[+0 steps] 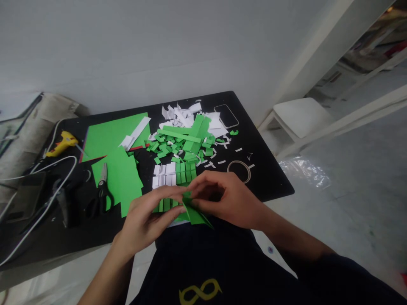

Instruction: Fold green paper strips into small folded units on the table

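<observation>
Between my two hands is a folded piece of green paper (pixel 195 215), held near the table's front edge. My left hand (pixel 149 212) pinches its left side with thumb and fingers. From the right, my right hand (pixel 227 197) grips its upper edge, fingers curled. Just beyond and partly under the hands lie rows of folded white paper pieces (pixel 164 169) and folded green paper pieces (pixel 186 171), set side by side. My fingers hide part of these rows. Farther back, a loose heap of green paper scraps (pixel 173 144) spreads over the table.
The black table (pixel 267 169) stands against a wall. Scissors (pixel 102 188) lie on green sheets (pixel 119 178) at left, near a yellow glue gun (pixel 63 143) and white cables (pixel 68 169). White paper scraps (pixel 182 114) and a tape ring (pixel 239 171) are further right. A white stool (pixel 300 116) stands beyond.
</observation>
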`<state>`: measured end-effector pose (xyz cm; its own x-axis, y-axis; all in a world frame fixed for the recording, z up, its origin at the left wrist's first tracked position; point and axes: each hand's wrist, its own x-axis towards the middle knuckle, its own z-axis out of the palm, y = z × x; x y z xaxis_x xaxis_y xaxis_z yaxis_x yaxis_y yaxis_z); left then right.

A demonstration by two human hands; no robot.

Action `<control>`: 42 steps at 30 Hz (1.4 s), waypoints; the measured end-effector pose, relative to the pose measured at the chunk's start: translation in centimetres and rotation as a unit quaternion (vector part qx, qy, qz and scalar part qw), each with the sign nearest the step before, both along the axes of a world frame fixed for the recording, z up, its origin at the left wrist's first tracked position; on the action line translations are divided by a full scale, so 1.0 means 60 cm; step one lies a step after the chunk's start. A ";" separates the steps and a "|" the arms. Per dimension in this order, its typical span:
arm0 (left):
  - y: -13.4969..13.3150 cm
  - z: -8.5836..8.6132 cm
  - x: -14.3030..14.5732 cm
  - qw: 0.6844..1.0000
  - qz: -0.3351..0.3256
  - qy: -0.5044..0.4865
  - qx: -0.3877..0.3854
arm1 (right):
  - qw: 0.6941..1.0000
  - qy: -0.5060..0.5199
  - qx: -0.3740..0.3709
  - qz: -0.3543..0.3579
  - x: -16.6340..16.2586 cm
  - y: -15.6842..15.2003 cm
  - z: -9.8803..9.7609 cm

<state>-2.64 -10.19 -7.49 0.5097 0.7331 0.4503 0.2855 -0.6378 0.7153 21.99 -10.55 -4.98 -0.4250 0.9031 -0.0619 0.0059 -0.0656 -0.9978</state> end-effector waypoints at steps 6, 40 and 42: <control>0.003 0.004 0.006 0.999 0.034 0.011 -0.041 | 1.000 0.013 -0.012 -0.023 -0.002 0.007 -0.013; 0.023 0.026 0.058 0.922 0.158 0.265 0.232 | 0.967 0.090 -0.091 -0.220 -0.031 0.047 -0.091; 0.025 0.024 0.053 0.922 0.152 0.283 0.214 | 0.968 0.080 -0.086 -0.221 -0.029 0.047 -0.091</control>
